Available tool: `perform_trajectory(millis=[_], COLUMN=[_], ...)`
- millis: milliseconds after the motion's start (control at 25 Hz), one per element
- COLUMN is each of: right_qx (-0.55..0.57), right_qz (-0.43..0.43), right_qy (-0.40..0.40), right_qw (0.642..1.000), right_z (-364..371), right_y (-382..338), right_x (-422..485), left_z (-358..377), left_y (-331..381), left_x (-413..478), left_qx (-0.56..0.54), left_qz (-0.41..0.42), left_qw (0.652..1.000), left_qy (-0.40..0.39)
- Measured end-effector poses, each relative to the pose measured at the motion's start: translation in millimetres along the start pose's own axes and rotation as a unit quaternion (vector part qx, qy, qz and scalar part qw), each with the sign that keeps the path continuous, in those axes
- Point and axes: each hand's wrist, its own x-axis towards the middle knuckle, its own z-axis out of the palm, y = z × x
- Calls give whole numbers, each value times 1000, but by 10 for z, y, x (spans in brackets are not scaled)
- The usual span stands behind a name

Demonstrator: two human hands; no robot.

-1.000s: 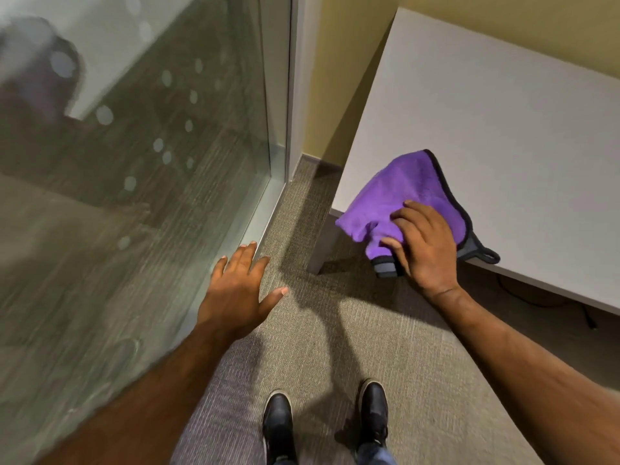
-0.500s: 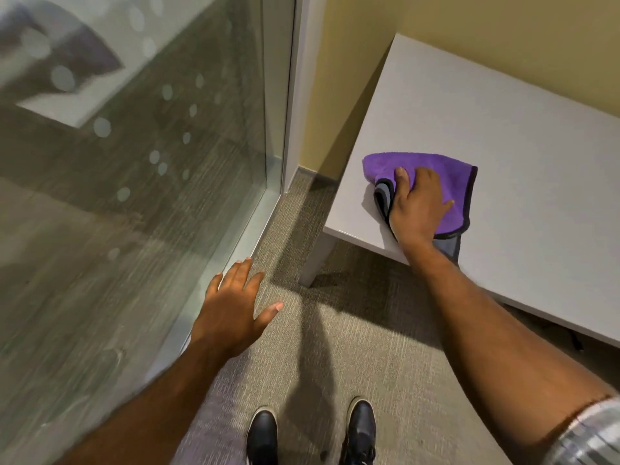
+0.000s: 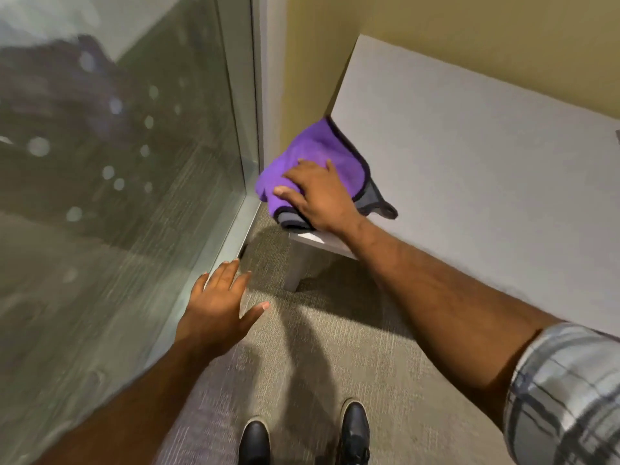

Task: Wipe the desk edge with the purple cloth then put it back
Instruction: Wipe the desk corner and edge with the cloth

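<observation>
Your right hand (image 3: 322,196) curled over the cloth (image 3: 308,151) at the left edge of the desk (image 3: 469,156), cloth overhanging beside the glass (image 3: 117,169). Your left hand (image 3: 214,312) hovered spread, empty, over open carpet (image 3: 335,350).

A: Light?
B: Soft, even indoor light; dark shadows lie on the carpet (image 3: 352,333) below the near edge of the worktop (image 3: 469,162).
A: Sharpness?
B: Motion blur smears the glass wall (image 3: 117,169), pale glints dotting it; frame edges bow.

Purple cloth (image 3: 310,152) draped over desk (image 3: 469,156) corner
</observation>
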Motion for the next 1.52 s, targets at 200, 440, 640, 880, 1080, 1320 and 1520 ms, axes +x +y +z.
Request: perform_trajectory(millis=[200, 440, 640, 880, 1080, 1320, 1520], right_qx=[-107, -140, -186, 129, 171, -38, -39], right_qz=[-135, -188, -138, 174, 272, 297, 285], right_qy=[-70, 55, 217, 370, 331, 100, 89], right_qw=[983, 971, 948, 903, 887, 949, 953], right_z=[234, 331, 182, -96, -301, -104, -101], right_y=[-245, 70, 633, 422, 360, 428, 551], right_x=[-612, -1210, -1873, -1588, -1124, -830, -162], left_z=[-104, -240, -231, -150, -105, -102, -109], left_y=[135, 95, 134, 199, 122, 95, 83], left_x=[150, 233, 173, 92, 15, 6, -54], left_qx=[-3, 0, 26, 19, -5, -19, -6], left_qz=[-2, 3, 15, 21, -7, -14, 1], left_qw=[1000, 1000, 1000, 1000, 1000, 999, 1000], left_qy=[5, 12, -9, -10, -28, -23, 11])
